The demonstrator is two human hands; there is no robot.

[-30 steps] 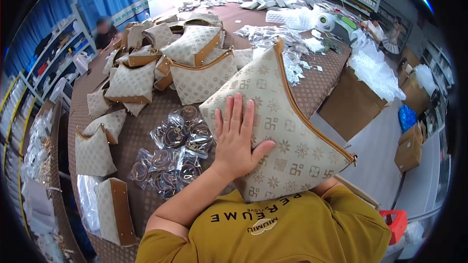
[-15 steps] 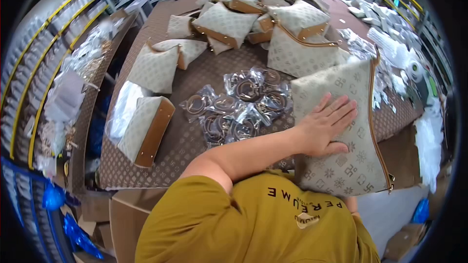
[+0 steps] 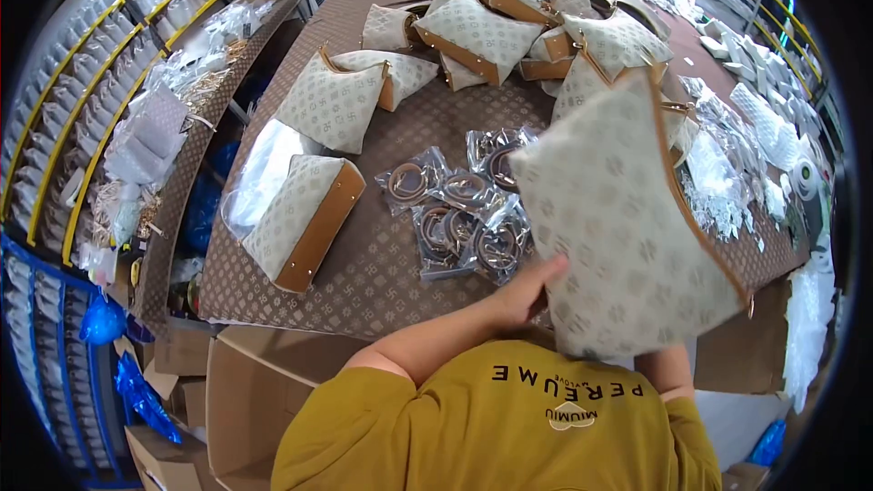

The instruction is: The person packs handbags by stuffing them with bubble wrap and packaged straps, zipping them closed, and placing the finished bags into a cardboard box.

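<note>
A beige patterned bag [image 3: 627, 218] with brown piping is held up over the table's right side, slightly blurred. At its lower left edge is my left hand [image 3: 532, 289], its thumb on the front face and its other fingers hidden behind. Only my right forearm shows below the bag; the bag covers my right hand. Coiled brown straps in clear plastic [image 3: 459, 223] lie left of the bag. A beige bag with a brown base [image 3: 314, 223] rests farther left, beside a clear plastic sheet [image 3: 264, 177].
Several more beige bags [image 3: 477, 32] are heaped at the table's back. Small clear packets [image 3: 718, 168] lie on the right side. An open cardboard box [image 3: 259, 400] stands below the front edge. Shelves of wrapped items [image 3: 68, 118] line the left.
My left hand has moved from lying flat on the bag's face down to its lower left edge. The bag is now tilted differently. The view has turned left since the first frame.
</note>
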